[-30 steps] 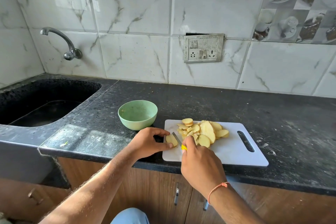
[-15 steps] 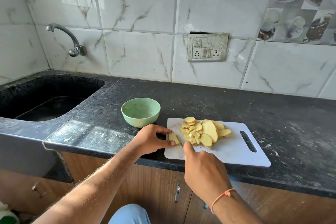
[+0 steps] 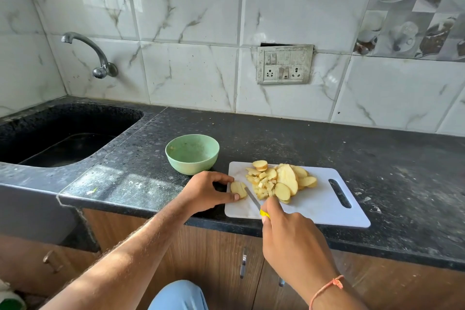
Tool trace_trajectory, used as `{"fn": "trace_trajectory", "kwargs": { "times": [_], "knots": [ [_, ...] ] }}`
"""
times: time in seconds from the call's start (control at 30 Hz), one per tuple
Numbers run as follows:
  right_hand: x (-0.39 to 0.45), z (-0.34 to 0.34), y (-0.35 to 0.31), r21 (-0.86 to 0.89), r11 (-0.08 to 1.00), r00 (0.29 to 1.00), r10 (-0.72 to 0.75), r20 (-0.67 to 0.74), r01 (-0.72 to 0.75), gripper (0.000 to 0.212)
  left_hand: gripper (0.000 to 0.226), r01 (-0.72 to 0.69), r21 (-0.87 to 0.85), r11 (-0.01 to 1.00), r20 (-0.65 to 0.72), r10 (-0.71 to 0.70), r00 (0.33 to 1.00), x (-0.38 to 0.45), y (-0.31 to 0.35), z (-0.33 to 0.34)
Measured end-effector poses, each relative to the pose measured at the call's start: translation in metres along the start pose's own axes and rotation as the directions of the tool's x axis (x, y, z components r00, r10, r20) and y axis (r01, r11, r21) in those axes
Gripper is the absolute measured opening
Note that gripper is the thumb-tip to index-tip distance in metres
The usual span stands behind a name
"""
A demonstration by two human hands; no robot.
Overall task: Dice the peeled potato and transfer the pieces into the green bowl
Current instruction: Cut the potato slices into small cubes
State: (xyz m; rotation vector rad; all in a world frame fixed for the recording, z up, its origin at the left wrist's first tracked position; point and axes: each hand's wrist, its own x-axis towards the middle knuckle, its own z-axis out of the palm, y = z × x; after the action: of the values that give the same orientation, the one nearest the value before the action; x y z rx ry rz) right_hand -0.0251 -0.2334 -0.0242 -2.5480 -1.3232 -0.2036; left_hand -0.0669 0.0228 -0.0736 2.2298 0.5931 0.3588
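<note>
Sliced a pale yellow potato slice (image 3: pixel 238 189) on a white plastic cutting board (image 3: pixel 324 206).
Pinched by left hand (image 3: pixel 204 191); yellow-handled knife (image 3: pixel 254 199) gripped in right hand (image 3: pixel 292 241); round green bowl (image 3: pixel 192 153) just beside board.

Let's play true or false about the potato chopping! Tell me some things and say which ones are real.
1. The green bowl is full of potato pieces. False: it holds no potato pieces yet.
2. The right hand holds a knife with a yellow handle. True.
3. The left hand steadies a potato slice on the white cutting board. True.
4. The bowl sits on the cutting board. False: it stands on the black counter, beside the board.
5. Every slice in the potato pile is diced. False: several whole slices remain.
</note>
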Motion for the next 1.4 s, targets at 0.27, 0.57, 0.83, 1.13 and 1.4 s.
{"fn": "trace_trajectory", "kwargs": {
  "times": [0.27, 0.57, 0.83, 1.13, 1.4],
  "knots": [
    [0.031, 0.009, -0.008, 0.048, 0.999, 0.999, 0.003, -0.046, 0.0, 0.014, 0.049, 0.025, -0.04, 0.999, -0.004, -0.025, 1.0, 0.0, 0.0, 0.0],
    [0.045, 0.014, -0.016, 0.034, 0.999, 1.0, 0.004, 0.001, -0.004, 0.016, 0.048, 0.051, -0.066, 0.996, 0.0, -0.051, 0.999, -0.001, 0.002, -0.002],
    [0.033, 0.012, -0.016, -0.044, 0.998, 0.998, -0.044, 0.046, 0.046, 0.016, 0.047, 0.07, -0.067, 0.995, -0.011, -0.071, 0.997, -0.001, 0.006, -0.002],
    [-0.011, 0.001, -0.006, -0.056, 0.997, 0.99, -0.039, 0.133, 0.046, 0.014, 0.048, 0.048, 0.0, 0.999, -0.041, -0.048, 0.998, -0.002, 0.004, -0.001],
    [-0.007, 0.005, 0.001, -0.006, 0.999, 0.999, -0.034, 0.02, 0.034, 0.004, 0.048, 0.01, 0.002, 1.0, -0.039, -0.01, 0.999, -0.005, 0.005, -0.002]
  ]
}}
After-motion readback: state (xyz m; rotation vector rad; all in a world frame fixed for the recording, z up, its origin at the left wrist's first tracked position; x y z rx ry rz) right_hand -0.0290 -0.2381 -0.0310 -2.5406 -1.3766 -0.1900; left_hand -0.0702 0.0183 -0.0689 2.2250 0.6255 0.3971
